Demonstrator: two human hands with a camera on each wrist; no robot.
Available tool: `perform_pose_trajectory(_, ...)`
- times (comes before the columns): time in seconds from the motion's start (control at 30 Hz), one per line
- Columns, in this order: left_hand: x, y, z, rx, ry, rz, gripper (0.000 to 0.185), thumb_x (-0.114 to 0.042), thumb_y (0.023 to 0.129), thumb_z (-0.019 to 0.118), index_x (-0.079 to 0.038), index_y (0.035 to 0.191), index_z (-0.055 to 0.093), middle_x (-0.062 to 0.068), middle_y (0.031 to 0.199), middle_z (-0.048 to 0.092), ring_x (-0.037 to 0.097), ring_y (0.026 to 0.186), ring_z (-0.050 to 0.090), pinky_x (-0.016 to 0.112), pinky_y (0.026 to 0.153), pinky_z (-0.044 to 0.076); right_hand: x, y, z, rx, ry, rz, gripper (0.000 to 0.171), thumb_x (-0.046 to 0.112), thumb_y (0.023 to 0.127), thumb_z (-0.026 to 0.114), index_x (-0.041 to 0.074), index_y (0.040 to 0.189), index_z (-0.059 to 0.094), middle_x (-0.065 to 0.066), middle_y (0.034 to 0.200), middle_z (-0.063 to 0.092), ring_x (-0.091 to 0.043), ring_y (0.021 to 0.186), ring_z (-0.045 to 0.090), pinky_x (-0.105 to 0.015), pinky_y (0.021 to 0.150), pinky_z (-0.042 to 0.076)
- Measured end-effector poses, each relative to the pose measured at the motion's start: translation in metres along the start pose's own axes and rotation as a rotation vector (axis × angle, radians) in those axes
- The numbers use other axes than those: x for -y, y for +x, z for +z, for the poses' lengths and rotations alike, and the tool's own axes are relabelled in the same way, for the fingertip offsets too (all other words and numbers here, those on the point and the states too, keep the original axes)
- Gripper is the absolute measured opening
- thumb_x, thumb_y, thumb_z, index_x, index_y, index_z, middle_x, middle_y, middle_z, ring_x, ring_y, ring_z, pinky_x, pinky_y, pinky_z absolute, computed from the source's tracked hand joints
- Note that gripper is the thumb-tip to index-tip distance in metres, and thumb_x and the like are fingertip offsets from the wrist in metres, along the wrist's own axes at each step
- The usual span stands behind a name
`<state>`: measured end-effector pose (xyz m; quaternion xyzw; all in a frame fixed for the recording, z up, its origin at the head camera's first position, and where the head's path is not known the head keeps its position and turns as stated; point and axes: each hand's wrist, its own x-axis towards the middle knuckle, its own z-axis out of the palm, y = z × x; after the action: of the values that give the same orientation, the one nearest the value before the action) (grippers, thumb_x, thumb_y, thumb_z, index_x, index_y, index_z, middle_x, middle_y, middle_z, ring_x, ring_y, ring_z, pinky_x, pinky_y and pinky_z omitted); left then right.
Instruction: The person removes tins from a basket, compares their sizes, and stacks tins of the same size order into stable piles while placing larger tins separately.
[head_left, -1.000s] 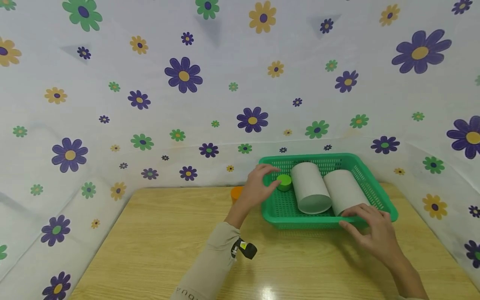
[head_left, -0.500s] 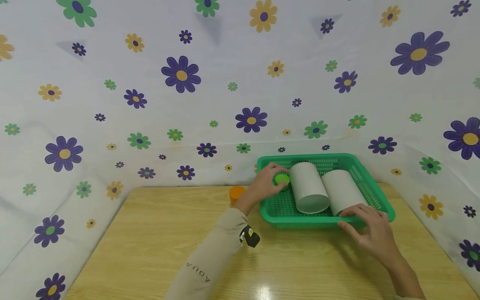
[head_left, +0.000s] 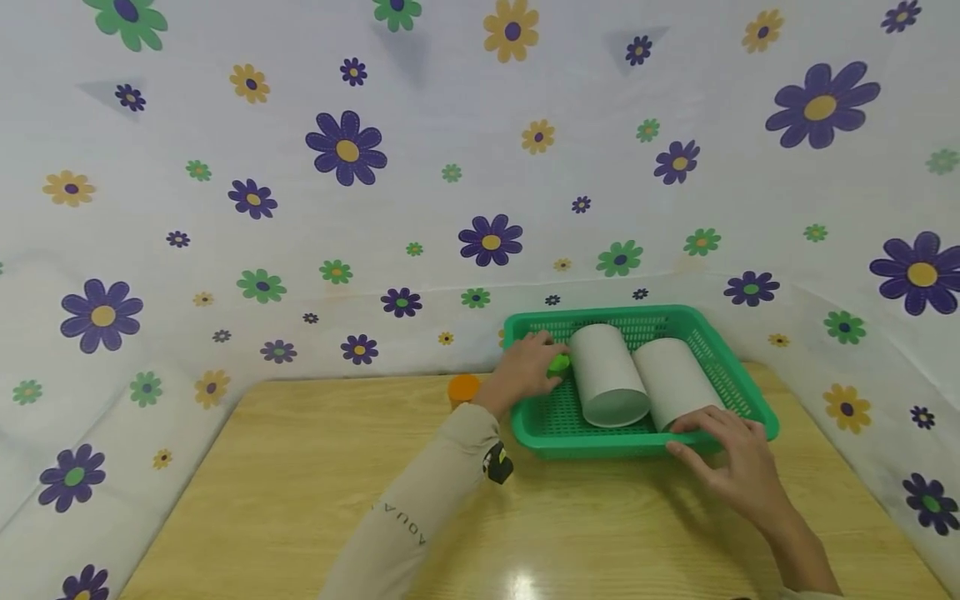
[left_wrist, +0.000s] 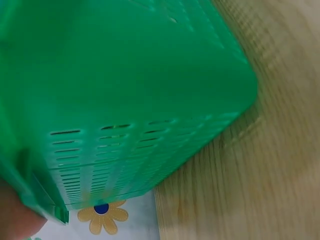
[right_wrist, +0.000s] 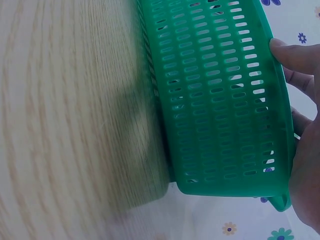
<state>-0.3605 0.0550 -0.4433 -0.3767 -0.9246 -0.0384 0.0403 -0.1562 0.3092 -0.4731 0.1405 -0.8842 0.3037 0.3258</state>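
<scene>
1. Bench (head_left: 300, 500) of pale wood carries everything, and its glossy top gives little grip — the green mesh basket (head_left: 738, 392) could skid toward the flowered backdrop (head_left: 345, 150) if either hand leans on it.
2. Basket rim is what the right hand (head_left: 731, 462) rests on, at the near right corner, fingers laid fairly straight over the edge rather than gripping; a downward press there might tip that side.
3. Cylinders lying on their sides in the basket — the left grey cylinder (head_left: 603, 375) and the right grey cylinder (head_left: 671, 379), just beside each other — look free to roll if the basket tilts.
4. Left hand (head_left: 525, 371) reaches over the far left rim, fingers curled round a small green cap (head_left: 558, 363). It sits close against the left cylinder, so a lift may knock it.
5. Orange cap (head_left: 462, 388) stands on the bench outside the basket, near the left sleeve (head_left: 420, 517); a drawn-back arm could sweep it off.
</scene>
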Motion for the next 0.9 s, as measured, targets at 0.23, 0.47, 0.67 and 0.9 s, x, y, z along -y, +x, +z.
perform_pose_trajectory(0.23,-0.002,0.011,0.004,0.093,0.128,-0.014,0.062,-0.04,0.095,0.073,-0.031,0.152,0.049,0.006,0.148,0.05,0.027,0.132,0.05,0.044,0.108,0.046,0.002,-0.003,-0.002,0.021,-0.006,0.032,0.029,0.007,0.076,0.088,0.022,0.094,0.072,0.009,0.098,0.067,-0.008,0.103,0.053,-0.051,0.082,0.028)
perform_pose_trajectory(0.47,0.0,0.022,0.008,0.159,0.166,-0.073,0.069,-0.043,0.096,0.071,-0.03,0.157,0.041,0.008,0.157,0.044,0.031,0.142,0.044,0.048,0.114,0.039,0.001,0.0,-0.003,0.028,-0.011,0.006,0.031,0.005,0.075,0.088,0.021,0.095,0.071,0.01,0.099,0.067,-0.01,0.102,0.054,-0.049,0.081,0.028)
perform_pose_trajectory(0.67,0.001,0.026,0.004,0.189,0.162,-0.083,0.07,-0.044,0.098,0.069,-0.031,0.159,0.037,0.008,0.16,0.041,0.031,0.143,0.043,0.049,0.116,0.037,0.001,0.003,-0.002,0.026,-0.017,-0.011,0.033,0.005,0.074,0.088,0.023,0.095,0.071,0.01,0.098,0.067,-0.011,0.101,0.055,-0.045,0.08,0.028)
perform_pose_trajectory(0.9,0.0,0.025,0.002,0.21,0.204,-0.058,0.068,-0.049,0.097,0.069,-0.033,0.157,0.041,0.003,0.155,0.047,0.029,0.138,0.048,0.049,0.114,0.038,0.001,0.002,-0.002,0.027,-0.023,-0.004,0.032,0.006,0.074,0.088,0.023,0.095,0.071,0.009,0.098,0.068,-0.011,0.1,0.056,-0.044,0.08,0.028)
